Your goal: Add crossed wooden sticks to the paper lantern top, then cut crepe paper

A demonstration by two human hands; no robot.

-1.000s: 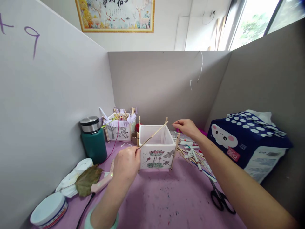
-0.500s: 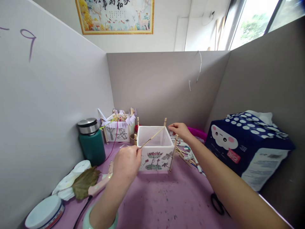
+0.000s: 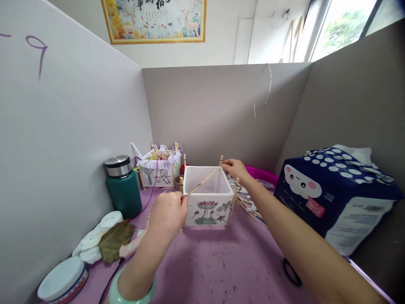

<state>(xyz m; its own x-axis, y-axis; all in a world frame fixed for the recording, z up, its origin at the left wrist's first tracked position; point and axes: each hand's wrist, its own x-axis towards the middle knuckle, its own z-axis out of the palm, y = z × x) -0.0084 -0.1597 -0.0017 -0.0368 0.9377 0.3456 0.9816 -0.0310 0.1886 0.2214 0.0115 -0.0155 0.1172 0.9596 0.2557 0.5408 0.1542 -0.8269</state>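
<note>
A white square box (image 3: 209,210) with lotus drawings on its front stands in the middle, a wooden post at each corner. My left hand (image 3: 169,211) is closed on the near end of a thin wooden stick (image 3: 204,181), which slants over the open top to the far right corner. At that corner my right hand (image 3: 234,169) is pinched, its fingertips against the corner post (image 3: 221,161) and close to the stick's far end. Whether they grip the post, the stick or something smaller cannot be made out.
A second decorated box (image 3: 158,176) with purple fringe and a green bottle (image 3: 122,188) stand at left. Nearer lie a dry leaf (image 3: 116,242), a pink glue gun (image 3: 133,245) and a round tub (image 3: 63,278). Loose sticks (image 3: 247,209), scissors (image 3: 291,272) and a tissue pack (image 3: 335,202) are at right.
My right hand has moved slightly left, up to the far right post. The stick's far end has shifted slightly towards that post. My left hand keeps its hold on the stick.
</note>
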